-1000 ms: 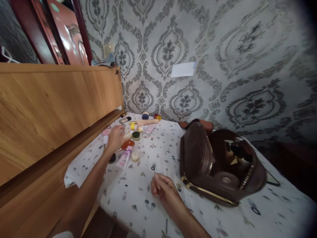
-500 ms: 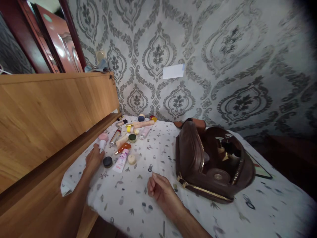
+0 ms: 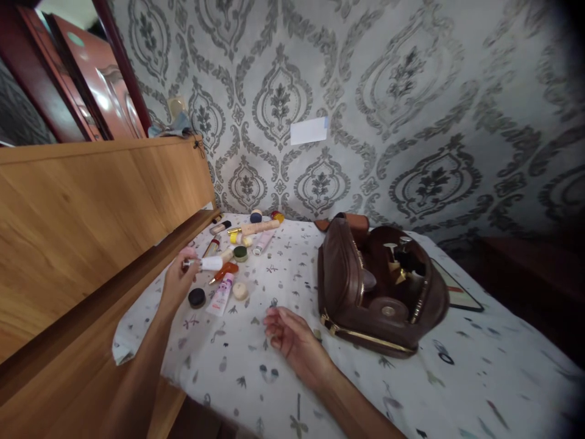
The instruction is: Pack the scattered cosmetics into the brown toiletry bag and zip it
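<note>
My left hand is closed around the silver end of a small white tube, lifted above the sheet and pointing right. Behind its fingers a pink round item partly shows. Nearby lie a black round jar, a white-and-pink squeeze tube, an orange bottle, a cream-coloured jar and a dark green jar. My right hand holds nothing; its fingers are loosely bent and apart, left of a brown leather bag. That bag gapes open with several items inside.
Further back lie a long beige tube, a pink tube, a blue-lidded jar and a red-and-yellow item. A wooden board borders the left side. The patterned wall rises behind. A flat dark-edged item lies behind the bag.
My left hand has raised the white tube off the sheet and turned it to point right. The fingers of my right hand have loosened and spread. The whole view has shifted slightly.
</note>
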The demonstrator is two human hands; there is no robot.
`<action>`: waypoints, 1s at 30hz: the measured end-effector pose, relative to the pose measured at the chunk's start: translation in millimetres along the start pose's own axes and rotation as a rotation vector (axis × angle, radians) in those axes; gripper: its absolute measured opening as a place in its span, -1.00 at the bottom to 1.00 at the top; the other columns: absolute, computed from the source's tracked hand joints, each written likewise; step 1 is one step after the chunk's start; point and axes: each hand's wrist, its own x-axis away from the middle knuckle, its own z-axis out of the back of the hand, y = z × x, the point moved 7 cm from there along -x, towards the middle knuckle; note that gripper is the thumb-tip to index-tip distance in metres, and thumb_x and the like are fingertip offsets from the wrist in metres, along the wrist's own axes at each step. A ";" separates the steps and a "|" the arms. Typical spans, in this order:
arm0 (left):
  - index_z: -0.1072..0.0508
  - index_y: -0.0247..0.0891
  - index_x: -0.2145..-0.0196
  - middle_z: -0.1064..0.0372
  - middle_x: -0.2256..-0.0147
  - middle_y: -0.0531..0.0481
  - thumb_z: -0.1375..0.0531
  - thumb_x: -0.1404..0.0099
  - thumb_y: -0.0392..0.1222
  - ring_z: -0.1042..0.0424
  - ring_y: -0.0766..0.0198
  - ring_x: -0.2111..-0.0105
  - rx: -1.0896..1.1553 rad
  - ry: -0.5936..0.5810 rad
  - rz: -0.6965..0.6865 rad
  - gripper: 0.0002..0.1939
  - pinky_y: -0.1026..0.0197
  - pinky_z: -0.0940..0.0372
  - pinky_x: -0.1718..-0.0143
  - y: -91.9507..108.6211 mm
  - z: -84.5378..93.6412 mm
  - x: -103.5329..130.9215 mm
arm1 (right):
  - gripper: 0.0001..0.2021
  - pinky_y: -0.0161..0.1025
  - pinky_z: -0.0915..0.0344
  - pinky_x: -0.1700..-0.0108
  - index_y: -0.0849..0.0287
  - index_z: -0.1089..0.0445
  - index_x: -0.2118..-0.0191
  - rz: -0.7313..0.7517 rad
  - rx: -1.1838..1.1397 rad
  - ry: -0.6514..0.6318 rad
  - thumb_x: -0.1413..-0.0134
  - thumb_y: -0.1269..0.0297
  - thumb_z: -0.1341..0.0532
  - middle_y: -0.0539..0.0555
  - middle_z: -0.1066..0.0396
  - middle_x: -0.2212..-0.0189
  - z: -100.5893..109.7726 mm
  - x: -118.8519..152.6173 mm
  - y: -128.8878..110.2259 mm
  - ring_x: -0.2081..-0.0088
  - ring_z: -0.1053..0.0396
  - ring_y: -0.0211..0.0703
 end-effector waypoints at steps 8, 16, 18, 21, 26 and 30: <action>-0.28 -0.24 0.51 -0.06 0.68 0.23 -0.32 -0.05 0.13 0.00 0.48 0.70 0.466 -0.377 0.129 -0.59 0.37 0.10 0.68 46.7 -91.8 18.4 | -0.45 -0.26 -0.41 0.30 0.13 -0.47 0.03 0.055 -0.061 0.029 0.21 0.15 -0.53 0.12 -0.56 0.18 1.3 0.4 -6.2 0.18 -0.56 -0.03; -0.24 -0.25 0.50 -0.08 0.57 0.21 -0.36 -0.04 0.11 -0.05 0.47 0.61 0.512 -0.537 0.107 -0.55 0.39 0.02 0.62 63.0 -143.7 39.6 | -0.45 -0.41 -0.35 0.42 0.24 -0.47 0.14 0.062 -0.023 0.066 0.31 0.17 -0.56 0.07 -0.58 0.39 7.4 -4.2 -3.4 0.37 -0.55 -0.20; -0.27 -0.25 0.49 -0.09 0.56 0.20 -0.35 -0.08 0.09 -0.06 0.46 0.60 0.514 -0.572 0.081 -0.58 0.39 0.01 0.61 62.9 -150.5 42.8 | -0.44 -0.42 -0.34 0.43 0.25 -0.47 0.16 0.078 -0.011 0.089 0.36 0.20 -0.58 0.06 -0.57 0.41 11.5 -6.4 -3.6 0.41 -0.54 -0.23; -0.32 -0.26 0.46 -0.13 0.55 0.17 -0.33 -0.13 0.07 -0.10 0.43 0.57 0.543 -0.616 0.066 -0.63 0.38 -0.02 0.59 58.5 -160.2 47.4 | -0.41 -0.44 -0.32 0.45 0.25 -0.46 0.18 0.108 -0.016 0.126 0.46 0.24 -0.60 0.02 -0.56 0.42 16.4 -8.2 -5.5 0.45 -0.52 -0.26; -0.40 -0.29 0.40 -0.24 0.47 0.10 -0.34 -0.11 0.08 -0.22 0.35 0.47 0.627 -0.639 0.077 -0.64 0.34 -0.16 0.47 52.7 -170.7 54.1 | -0.39 -0.45 -0.30 0.48 0.23 -0.46 0.20 0.154 -0.022 0.156 0.52 0.23 -0.60 -0.02 -0.54 0.44 20.1 -8.5 -10.1 0.49 -0.50 -0.30; -0.44 -0.30 0.33 -0.35 0.38 0.03 -0.35 -0.12 0.06 -0.31 0.26 0.34 0.668 -0.737 0.031 -0.64 0.27 -0.26 0.29 53.7 -174.4 60.3 | -0.41 -0.45 -0.30 0.44 0.23 -0.45 0.19 0.182 -0.029 0.155 0.47 0.24 -0.59 -0.01 -0.54 0.41 22.3 -8.3 -12.8 0.45 -0.51 -0.29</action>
